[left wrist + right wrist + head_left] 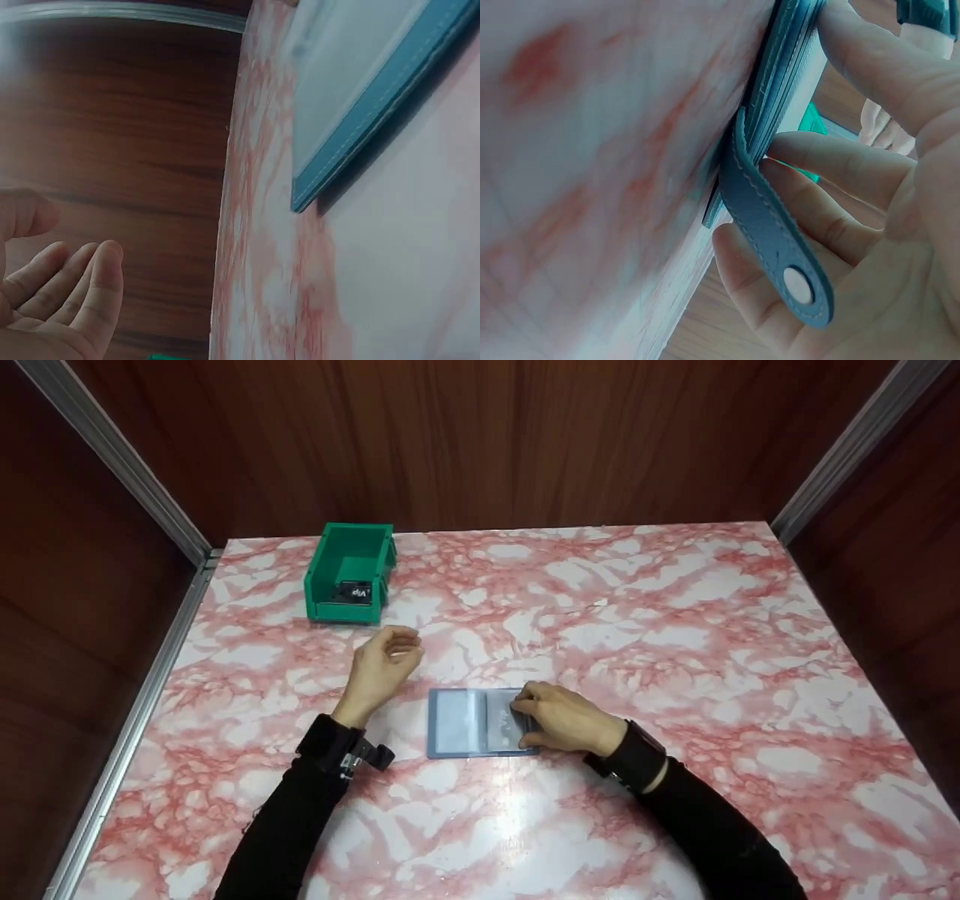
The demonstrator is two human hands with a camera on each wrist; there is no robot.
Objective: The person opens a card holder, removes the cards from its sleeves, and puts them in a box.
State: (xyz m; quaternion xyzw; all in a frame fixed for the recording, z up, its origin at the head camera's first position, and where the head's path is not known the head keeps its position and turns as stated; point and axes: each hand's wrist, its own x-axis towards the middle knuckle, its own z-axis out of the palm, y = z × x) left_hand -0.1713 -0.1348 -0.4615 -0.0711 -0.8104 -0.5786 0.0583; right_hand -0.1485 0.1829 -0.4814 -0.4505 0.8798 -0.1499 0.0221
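Note:
A blue card holder [433,724] with clear plastic sleeves [459,724] lies spread open on the table. My right hand [566,720] grips its right edge, thumb and fingers bent around the stacked sleeves. In the right wrist view, a stitched strap [761,214] with a round metal snap [798,286] sticks out by the palm. My left hand [379,671] hovers between the card holder and a green bin [345,613], fingers loosely curled with nothing in them. Near the bin's front lies a black card [354,593] marked "Vip".
The red-and-white marbled table [675,660] is bordered by a dark wood back panel [480,442] and side panels with metal rails [150,472]. Black wrist straps [330,742] with cameras sit on both forearms.

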